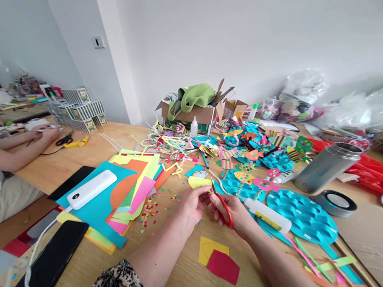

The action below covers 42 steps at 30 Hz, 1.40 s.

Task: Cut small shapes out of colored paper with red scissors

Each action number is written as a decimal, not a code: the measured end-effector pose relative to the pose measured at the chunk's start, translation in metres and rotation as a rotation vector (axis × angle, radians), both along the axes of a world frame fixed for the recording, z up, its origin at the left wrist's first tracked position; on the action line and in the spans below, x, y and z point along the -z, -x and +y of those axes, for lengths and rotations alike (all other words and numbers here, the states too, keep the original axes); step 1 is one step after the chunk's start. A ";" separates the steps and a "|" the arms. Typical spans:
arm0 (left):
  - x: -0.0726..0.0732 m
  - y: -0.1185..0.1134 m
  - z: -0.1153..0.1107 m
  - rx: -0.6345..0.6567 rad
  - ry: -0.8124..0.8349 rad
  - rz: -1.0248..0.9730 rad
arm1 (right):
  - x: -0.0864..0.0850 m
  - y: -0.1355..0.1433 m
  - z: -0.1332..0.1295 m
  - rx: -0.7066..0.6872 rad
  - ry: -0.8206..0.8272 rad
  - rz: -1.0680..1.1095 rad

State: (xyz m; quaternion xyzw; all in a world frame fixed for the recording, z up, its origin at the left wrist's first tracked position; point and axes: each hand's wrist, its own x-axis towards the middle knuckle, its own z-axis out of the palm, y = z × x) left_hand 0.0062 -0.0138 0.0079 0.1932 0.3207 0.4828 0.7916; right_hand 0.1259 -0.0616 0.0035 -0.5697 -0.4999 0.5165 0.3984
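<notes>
My left hand (195,204) is closed on a piece of yellow paper (198,181), pinching its lower edge. My right hand (232,213) grips red-handled scissors (226,210), whose blades point up at the right edge of that paper. Both hands are close together above the wooden table. Below them lie a yellow paper piece (203,249) with a drawn outline and a dark red paper piece (223,267) overlapping it. Small colourful paper scraps (151,210) are scattered left of my left hand.
Coloured sheets (95,207) with a white power bank (92,189) and a black phone (40,276) are at left. Paper fish (245,177), a glue bottle (269,215), a blue bumpy disc (302,215) and a steel flask (329,166) stand or lie right. Another person sits far left.
</notes>
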 end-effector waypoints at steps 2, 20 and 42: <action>0.000 0.000 0.000 -0.009 0.009 0.008 | 0.001 0.000 0.000 -0.001 -0.002 -0.004; 0.001 0.000 0.000 0.020 -0.092 0.107 | -0.008 0.001 -0.003 -0.054 0.015 0.004; 0.005 0.001 0.001 0.029 -0.112 0.107 | -0.010 0.001 -0.005 -0.049 0.030 0.018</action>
